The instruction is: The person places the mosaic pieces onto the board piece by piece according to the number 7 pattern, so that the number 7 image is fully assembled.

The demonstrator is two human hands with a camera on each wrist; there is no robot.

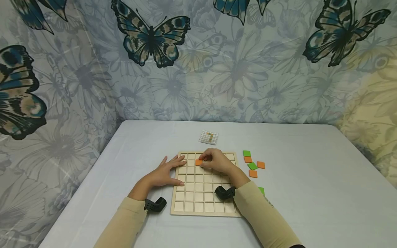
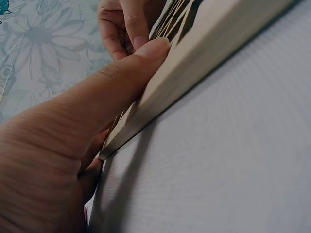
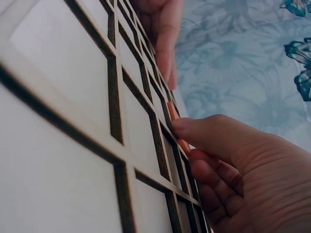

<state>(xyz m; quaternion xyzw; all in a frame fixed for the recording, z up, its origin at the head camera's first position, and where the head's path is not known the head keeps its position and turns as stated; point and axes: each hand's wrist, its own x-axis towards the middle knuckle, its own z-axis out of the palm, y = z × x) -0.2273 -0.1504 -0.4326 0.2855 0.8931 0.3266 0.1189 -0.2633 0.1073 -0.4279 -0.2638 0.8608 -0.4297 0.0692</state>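
Note:
A wooden grid board (image 1: 198,197) with square cells lies on the table. My right hand (image 1: 218,162) is over its upper part, pinching an orange square tile (image 1: 198,162) between thumb and fingers. In the right wrist view the thumb touches this orange tile (image 3: 174,111), which stands tilted at the grid's ribs. My left hand (image 1: 164,173) rests at the board's left edge with its fingers spread. The left thumb (image 2: 121,73) lies on the wooden rim (image 2: 160,92) in the left wrist view, and the other fingers are partly hidden.
Several loose orange tiles (image 1: 261,165) and green tiles (image 1: 246,153) lie right of the board. Another green tile (image 1: 261,190) is partly covered by the right sleeve. Behind the board sits a small card (image 1: 209,137) printed with a grid pattern.

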